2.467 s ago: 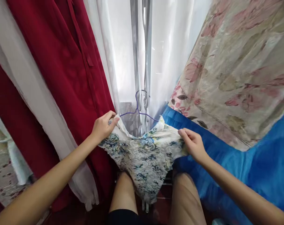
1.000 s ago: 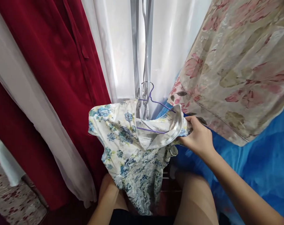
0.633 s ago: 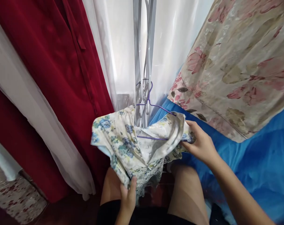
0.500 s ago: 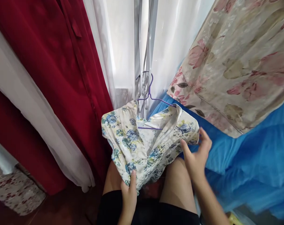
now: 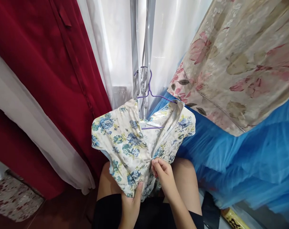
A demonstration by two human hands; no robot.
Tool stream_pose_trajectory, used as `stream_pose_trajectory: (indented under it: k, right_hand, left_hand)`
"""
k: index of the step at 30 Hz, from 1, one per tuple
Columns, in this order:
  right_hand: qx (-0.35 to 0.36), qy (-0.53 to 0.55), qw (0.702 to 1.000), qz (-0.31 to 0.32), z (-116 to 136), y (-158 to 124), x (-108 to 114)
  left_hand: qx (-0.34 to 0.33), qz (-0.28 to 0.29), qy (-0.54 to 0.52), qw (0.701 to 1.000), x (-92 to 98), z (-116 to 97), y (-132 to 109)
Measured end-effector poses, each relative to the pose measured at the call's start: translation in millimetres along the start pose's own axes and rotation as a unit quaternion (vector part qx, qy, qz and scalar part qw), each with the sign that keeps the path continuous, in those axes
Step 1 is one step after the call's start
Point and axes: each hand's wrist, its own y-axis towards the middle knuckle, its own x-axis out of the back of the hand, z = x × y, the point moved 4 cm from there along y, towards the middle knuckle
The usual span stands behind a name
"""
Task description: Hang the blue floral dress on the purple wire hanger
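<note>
A small white dress with blue flowers [image 5: 125,140] hangs on a purple wire hanger [image 5: 151,93], which is hooked on a metal window grille [image 5: 142,57]. My left hand [image 5: 131,206] grips the dress's lower front from below. My right hand [image 5: 163,173] pinches the front opening of the dress at its middle, fingers closed on the cloth. Both hands are just above my bare knees.
A dark red garment [image 5: 46,63] and a white sheer cloth [image 5: 27,117] hang at the left. A beige floral fabric [image 5: 239,60] hangs at the upper right, above blue netted fabric [image 5: 244,159]. White curtains [image 5: 175,38] cover the window behind.
My left hand let go of the dress's shoulder, dropped out of view, then came up to grip the hem. My right hand left the right shoulder and now pinches the front opening.
</note>
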Motion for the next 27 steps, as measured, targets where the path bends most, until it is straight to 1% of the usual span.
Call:
stream_pose_trajectory:
  k: [1,3,4,5,6,7,8,9,10,11,12,14,16,19,21,24,27]
  right_hand:
    - [-0.011,0.009,1.000,-0.009,-0.6,-5.6,5.0]
    - [-0.039,0.025,0.999,-0.022,-4.2,-17.1,12.8]
    - [-0.049,0.031,0.998,-0.024,-6.1,-21.7,15.3]
    - [-0.057,0.036,0.997,-0.025,-7.5,-24.9,16.9]
    - [-0.063,0.041,0.997,-0.020,-8.2,-26.7,17.3]
    - [-0.068,0.045,0.997,-0.012,-8.3,-27.2,16.8]
    - [-0.072,0.049,0.996,0.000,-7.7,-26.6,15.6]
    - [-0.078,0.050,0.996,0.014,-6.7,-25.4,14.0]
    - [-0.084,0.048,0.995,0.030,-5.6,-23.9,12.4]
    - [-0.091,0.046,0.994,0.042,-4.4,-22.6,11.1]
    - [-0.098,0.044,0.993,0.050,-3.0,-21.4,10.4]
    - [-0.105,0.040,0.992,0.053,1.0,-19.2,11.1]
    - [-0.101,0.029,0.993,0.046,9.1,-15.5,13.4]
    - [-0.080,0.009,0.995,0.061,33.3,0.0,14.4]
    - [-0.062,-0.002,0.995,0.079,57.1,19.9,12.0]
    - [-0.022,-0.015,0.995,0.093,100.8,59.3,3.6]
    - [0.029,0.017,0.995,0.098,144.0,93.6,-8.8]
  left_hand:
    - [-0.018,-0.044,0.002,0.999,2.9,-3.3,1.0]
    - [-0.083,-0.137,0.005,0.987,6.6,-14.2,3.4]
    - [-0.125,-0.164,0.011,0.978,5.2,-21.2,4.7]
    - [-0.167,-0.166,0.019,0.972,0.4,-28.6,6.3]
    - [-0.203,-0.140,0.027,0.969,-7.7,-35.5,8.3]
    - [-0.222,-0.090,0.031,0.970,-18.7,-41.3,10.9]
    - [-0.221,-0.025,0.030,0.975,-31.3,-45.7,13.7]
    - [-0.204,0.042,0.024,0.978,-44.1,-48.9,16.2]
    - [-0.179,0.098,0.020,0.979,-55.6,-51.4,18.3]
    - [-0.153,0.133,0.021,0.979,-64.6,-53.7,20.2]
    - [-0.133,0.149,0.027,0.979,-71.0,-56.0,22.0]
    - [-0.117,0.157,0.040,0.980,-77.6,-60.4,24.5]
    - [-0.110,0.168,0.041,0.979,-79.7,-62.3,25.3]
    - [-0.117,0.193,0.039,0.973,-78.7,-62.4,25.3]
    - [-0.130,0.191,0.064,0.971,-76.1,-61.9,26.7]
    - [-0.130,0.188,0.103,0.968,-74.7,-60.8,29.6]
    - [-0.117,0.201,0.086,0.969,-81.4,-59.4,28.1]
